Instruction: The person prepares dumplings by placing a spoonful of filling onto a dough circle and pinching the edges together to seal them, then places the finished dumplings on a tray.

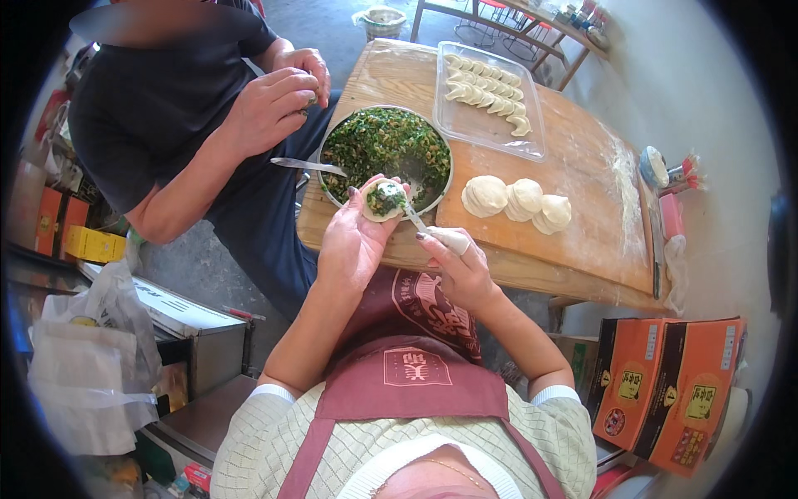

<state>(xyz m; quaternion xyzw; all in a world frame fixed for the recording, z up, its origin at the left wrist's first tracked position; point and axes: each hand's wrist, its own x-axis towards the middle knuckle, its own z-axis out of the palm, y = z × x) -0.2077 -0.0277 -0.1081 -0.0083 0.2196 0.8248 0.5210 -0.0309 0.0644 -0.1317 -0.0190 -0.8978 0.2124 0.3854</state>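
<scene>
Cupped in my left hand [356, 240] is a round dumpling wrapper [373, 214] with green chopped filling on it. My right hand [460, 265] grips a spoon [416, 218] by its handle, and the spoon's bowl rests on the filling. One finger of that hand has a whitish covering. Just beyond my hands stands a round metal bowl [451, 163] of chopped green filling, with a second spoon [305, 164] lying over its left rim. Three overlapping stacks of dough wrappers [485, 196] lie on the wooden board [598, 249] to the right.
Behind the stacks, a clear plastic tray [535, 146] holds rows of folded dumplings [483, 87]. A co-worker's hands [280, 100] work left of the bowl. A knife [656, 249] lies along the board's right edge. Orange cartons [667, 387] stand at lower right, plastic bags [93, 368] at left.
</scene>
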